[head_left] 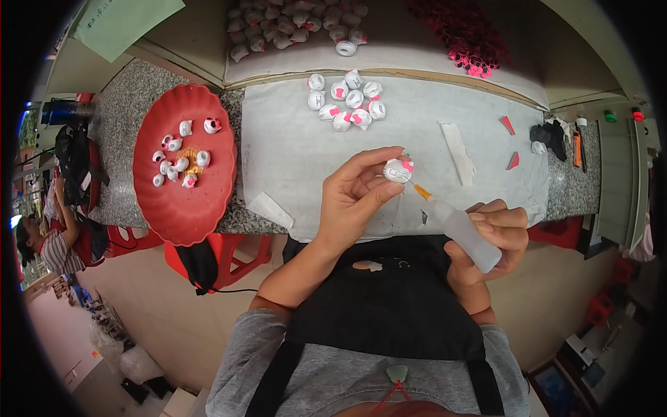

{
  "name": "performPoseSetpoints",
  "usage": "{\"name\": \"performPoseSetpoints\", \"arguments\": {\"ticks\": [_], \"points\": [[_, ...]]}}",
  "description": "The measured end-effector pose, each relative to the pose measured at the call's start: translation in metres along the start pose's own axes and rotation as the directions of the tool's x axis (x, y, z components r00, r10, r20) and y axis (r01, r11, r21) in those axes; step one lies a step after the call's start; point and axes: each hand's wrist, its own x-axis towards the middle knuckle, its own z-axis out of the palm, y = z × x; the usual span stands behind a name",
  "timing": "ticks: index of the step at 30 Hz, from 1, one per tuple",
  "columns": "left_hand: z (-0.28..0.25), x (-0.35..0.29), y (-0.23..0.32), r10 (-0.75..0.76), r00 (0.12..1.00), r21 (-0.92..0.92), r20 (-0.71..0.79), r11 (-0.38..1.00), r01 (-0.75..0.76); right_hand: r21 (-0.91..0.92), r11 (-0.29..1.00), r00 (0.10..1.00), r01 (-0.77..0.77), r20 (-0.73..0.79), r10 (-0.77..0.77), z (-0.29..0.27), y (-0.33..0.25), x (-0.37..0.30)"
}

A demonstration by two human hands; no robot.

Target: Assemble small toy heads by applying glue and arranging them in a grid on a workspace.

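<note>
Between the thumb and fingers of my left hand (351,201) is a small white figurine head (398,171) with a pink bow. My right hand (497,236) is wrapped round a translucent squeeze bottle (467,236), tilted up to the left. Its orange needle tip (422,190) points at the lower edge of the figurine head; whether it touches I cannot tell. Beyond my hands, a group of similar white heads (353,99), several with pink bows, lies on the white paper sheet (278,153).
A red scalloped tray (149,201) holding several small white pieces stands at the left. On the shelf behind lie many white heads (299,28) and a heap of pink pieces (472,55). A paper strip (457,154) and red scraps (508,126) are at the right. Another person (59,240) is far left.
</note>
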Motion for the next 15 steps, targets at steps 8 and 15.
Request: {"name": "performPoseSetpoints", "arguments": {"ticks": [8, 15], "points": [[-0.0001, -0.0001, 0.0004, 0.003, 1.000, -0.002, 0.011, 1.000, -0.003, -0.012, 1.000, 1.000, -0.011, -0.005, 0.011, 0.0009, -0.0001, 0.0012], [-0.0012, -0.0002, -0.0006, 0.014, 1.000, 0.025, 0.009, 1.000, -0.014, -0.002, 1.000, 1.000, -0.019, 0.013, 0.019, 0.0025, -0.0015, 0.0015]]}}
